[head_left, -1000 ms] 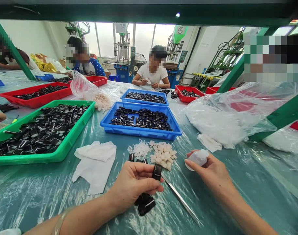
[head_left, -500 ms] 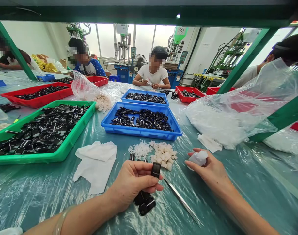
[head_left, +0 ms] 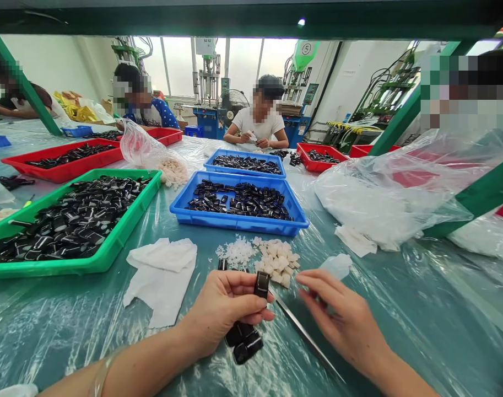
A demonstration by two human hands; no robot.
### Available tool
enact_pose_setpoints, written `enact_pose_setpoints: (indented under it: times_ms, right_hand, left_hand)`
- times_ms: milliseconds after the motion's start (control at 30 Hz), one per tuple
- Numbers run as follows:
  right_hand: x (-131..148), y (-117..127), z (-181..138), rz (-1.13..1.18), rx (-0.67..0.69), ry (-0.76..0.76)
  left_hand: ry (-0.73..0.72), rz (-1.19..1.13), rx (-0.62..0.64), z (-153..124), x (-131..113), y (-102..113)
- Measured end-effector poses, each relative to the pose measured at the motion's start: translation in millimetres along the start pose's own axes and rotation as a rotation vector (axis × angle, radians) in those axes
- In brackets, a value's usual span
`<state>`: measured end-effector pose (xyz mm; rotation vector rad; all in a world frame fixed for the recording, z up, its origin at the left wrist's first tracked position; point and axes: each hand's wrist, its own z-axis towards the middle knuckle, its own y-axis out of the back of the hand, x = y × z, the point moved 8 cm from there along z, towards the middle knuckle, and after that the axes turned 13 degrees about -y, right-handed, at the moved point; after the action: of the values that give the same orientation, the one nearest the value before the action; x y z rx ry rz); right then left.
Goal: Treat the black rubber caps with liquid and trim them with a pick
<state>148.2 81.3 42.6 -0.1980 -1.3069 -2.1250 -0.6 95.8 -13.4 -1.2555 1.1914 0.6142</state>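
My left hand (head_left: 226, 309) is closed, pinching a small glossy black plastic piece (head_left: 261, 285) upright between thumb and fingers. Below it, a few similar black pieces (head_left: 245, 343) lie on the plastic-covered table. My right hand (head_left: 344, 317) is empty, its fingers apart, just in front of a translucent white squeeze bottle (head_left: 339, 264) that it partly hides. Between the hands lies a pair of metal tweezers (head_left: 307, 335), its upper end behind the left fingers. Past the hands sit a pile of cream-coloured small blocks (head_left: 277, 258) and a heap of white bits (head_left: 237, 252).
A white cloth (head_left: 162, 275) lies left of my left hand. Beyond stand a green tray (head_left: 104, 259) and a blue tray (head_left: 238, 223), both holding many black pieces. A clear plastic bag (head_left: 383, 204) slumps at the right near a green frame post (head_left: 480, 198). Co-workers sit around the table.
My right hand has let go of the squeeze bottle, leaving it on the table, and has moved left toward my left hand. The left hand still holds the black piece, nearly unmoved.
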Motion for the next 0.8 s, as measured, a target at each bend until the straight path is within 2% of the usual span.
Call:
enact_pose_setpoints:
  times_ms: [100,200,533,800]
  right_hand:
    - [-6,-23,-3,-0.026,0.156,-0.025]
    - [-15,-33,-5,-0.063,0.219,-0.065]
    - [-19,-34,-4,-0.032,0.23,-0.093]
    - [-21,-35,-4,-0.023,0.233,-0.125]
  left_hand:
    - [0.001,-0.001,0.002,1,1,1]
    - [0.011,-0.01,0.015,1,2,0]
    - [0.037,-0.041,-0.016,0,3,1]
    - [0.026,-0.031,0.02,1,3,-1]
